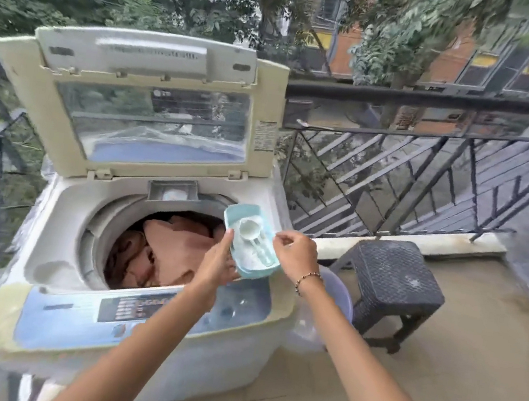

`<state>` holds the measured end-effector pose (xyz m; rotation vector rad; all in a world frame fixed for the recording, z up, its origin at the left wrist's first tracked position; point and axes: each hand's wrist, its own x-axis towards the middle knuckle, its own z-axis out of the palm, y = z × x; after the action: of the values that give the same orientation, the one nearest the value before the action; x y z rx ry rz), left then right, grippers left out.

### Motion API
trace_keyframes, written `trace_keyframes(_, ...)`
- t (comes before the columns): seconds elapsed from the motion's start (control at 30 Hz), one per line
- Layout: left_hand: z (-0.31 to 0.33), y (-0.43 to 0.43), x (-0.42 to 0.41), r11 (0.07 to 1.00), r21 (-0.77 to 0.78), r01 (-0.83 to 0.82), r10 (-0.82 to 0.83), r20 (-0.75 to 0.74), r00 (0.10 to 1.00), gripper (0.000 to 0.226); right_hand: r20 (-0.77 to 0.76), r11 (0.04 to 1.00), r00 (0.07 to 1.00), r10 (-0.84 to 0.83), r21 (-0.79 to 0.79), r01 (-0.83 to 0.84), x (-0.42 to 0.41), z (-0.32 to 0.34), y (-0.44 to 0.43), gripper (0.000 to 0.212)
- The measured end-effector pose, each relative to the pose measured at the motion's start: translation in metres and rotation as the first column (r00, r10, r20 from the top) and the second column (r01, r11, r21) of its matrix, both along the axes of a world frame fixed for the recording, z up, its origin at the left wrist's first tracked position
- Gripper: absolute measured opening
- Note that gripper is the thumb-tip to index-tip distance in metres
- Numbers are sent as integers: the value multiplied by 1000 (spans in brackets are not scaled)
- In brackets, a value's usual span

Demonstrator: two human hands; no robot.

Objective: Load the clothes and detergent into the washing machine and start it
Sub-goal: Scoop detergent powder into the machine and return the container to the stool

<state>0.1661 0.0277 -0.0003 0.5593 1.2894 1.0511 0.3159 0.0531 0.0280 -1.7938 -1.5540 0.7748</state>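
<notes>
A white top-loading washing machine (65, 206) stands on a balcony with its lid (154, 106) raised. Brown and pink clothes (168, 248) fill its drum. My left hand (218, 262) holds a light blue detergent box (239, 212) from below, over the drum's right rim. White powder and a white scoop (250, 230) lie inside the box. My right hand (296, 254) is at the box's right edge, fingers pinched near the scoop's handle; whether it touches it I cannot tell. The control panel (135, 309) runs along the machine's front edge.
A dark plastic stool (394, 280) stands to the right of the machine, with a pale bucket (338, 295) between them. A black metal railing (396, 171) closes the balcony behind and on the left. A small drawer (172, 191) sits open behind the drum.
</notes>
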Motion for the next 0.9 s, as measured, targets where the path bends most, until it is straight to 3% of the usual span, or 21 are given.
trace_keyframes(0.1, -2, 6, 30, 999, 50, 2, 6, -180, 984, 57, -19, 999, 998, -53, -2, 53, 37, -3, 2, 22)
trace_keyframes(0.17, 1, 12, 48, 998, 55, 15, -3, -229, 973, 43, -35, 996, 995, -93, 3, 93, 57, -7, 7, 20)
trace_keyframes(0.3, 2, 39, 88, 994, 43, 98, -87, -219, 972, 17, -79, 982, 979, -187, -33, 184, 94, -17, 24, 18)
trace_keyframes(0.57, 6, 92, 165, 950, 43, 309, -287, -272, 918, 19, -171, 942, 927, -335, -64, 329, 176, -26, 59, 21)
trace_keyframes(0.9, -46, 170, 320, 899, -80, 431, -434, -305, 848, 16, -103, 878, 883, -458, -209, 431, 328, -70, 121, 19)
